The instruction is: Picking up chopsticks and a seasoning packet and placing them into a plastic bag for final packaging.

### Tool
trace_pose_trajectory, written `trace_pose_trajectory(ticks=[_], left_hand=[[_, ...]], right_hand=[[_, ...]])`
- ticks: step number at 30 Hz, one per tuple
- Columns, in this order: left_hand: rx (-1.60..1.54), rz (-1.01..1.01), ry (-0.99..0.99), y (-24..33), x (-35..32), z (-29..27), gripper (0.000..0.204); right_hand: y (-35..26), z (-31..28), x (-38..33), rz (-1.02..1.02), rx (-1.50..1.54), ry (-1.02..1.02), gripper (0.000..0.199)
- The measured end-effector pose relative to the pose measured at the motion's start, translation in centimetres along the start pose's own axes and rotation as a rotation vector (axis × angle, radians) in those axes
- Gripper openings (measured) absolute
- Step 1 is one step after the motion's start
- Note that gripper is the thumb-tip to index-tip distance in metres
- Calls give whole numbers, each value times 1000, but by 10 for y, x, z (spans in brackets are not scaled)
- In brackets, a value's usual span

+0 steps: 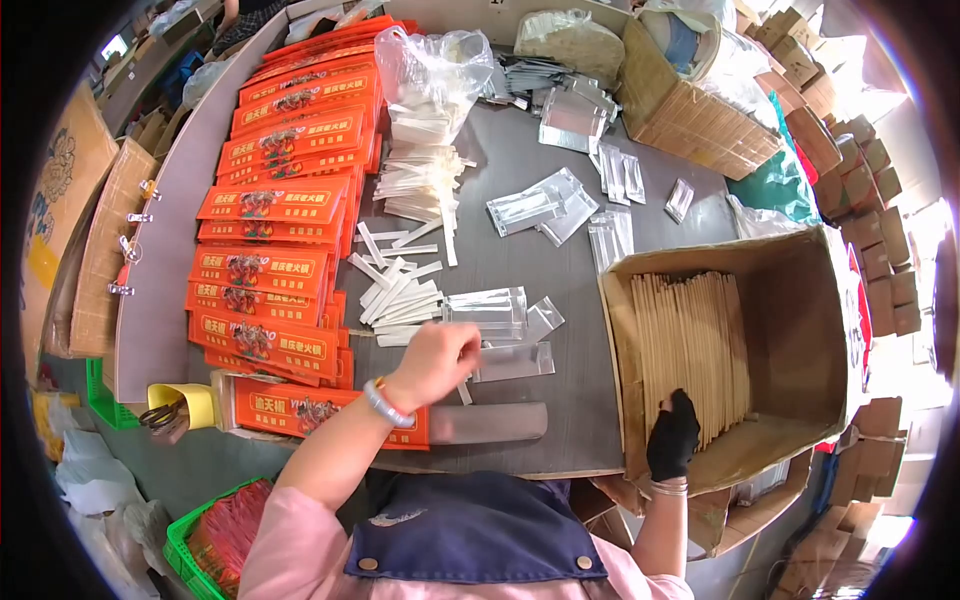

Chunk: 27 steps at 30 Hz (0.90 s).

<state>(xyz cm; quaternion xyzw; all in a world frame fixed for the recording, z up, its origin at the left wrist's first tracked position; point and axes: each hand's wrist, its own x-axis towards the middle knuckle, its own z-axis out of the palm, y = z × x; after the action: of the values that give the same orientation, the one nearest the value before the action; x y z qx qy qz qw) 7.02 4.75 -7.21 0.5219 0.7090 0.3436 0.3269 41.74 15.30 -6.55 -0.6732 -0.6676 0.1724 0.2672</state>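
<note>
My left hand (437, 362) is bare, its fingers curled closed above the clear flat packets (512, 362); what it pinches, if anything, is hidden. Beneath its wrist a printed red sleeve (275, 405) lies along the near edge, with a blurred clear strip (495, 423) extending from its right end. In a black fingerless glove, my right hand (673, 436) reaches into an open cardboard box (795, 345). Its fingers are bent onto the near left part of a row of wooden chopsticks (690, 345). Short white paper-like strips (400, 300) lie loose beyond my left hand.
Stacks of red sleeves (270, 265) line the table's left side. A plastic bag (435, 75) rests above more white strips. Clear packets (545, 205) are scattered mid-table. Another cardboard box (690, 115) stands far right. A yellow holder with scissors (185, 407) hangs at the near left.
</note>
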Motion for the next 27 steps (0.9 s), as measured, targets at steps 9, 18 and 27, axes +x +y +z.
trace_pose_trajectory(ticks=[9, 18, 27], left_hand=[[407, 107, 78, -7, -105, -8, 60], [499, 138, 39, -8, -107, 6, 77], [633, 345, -102, -8, -85, 18, 46]], right_hand=[[-40, 5, -16, -565, -171, -815, 27], [-32, 83, -29, -794, -9, -616, 24], [-110, 80, -75, -908, 20, -570, 71]])
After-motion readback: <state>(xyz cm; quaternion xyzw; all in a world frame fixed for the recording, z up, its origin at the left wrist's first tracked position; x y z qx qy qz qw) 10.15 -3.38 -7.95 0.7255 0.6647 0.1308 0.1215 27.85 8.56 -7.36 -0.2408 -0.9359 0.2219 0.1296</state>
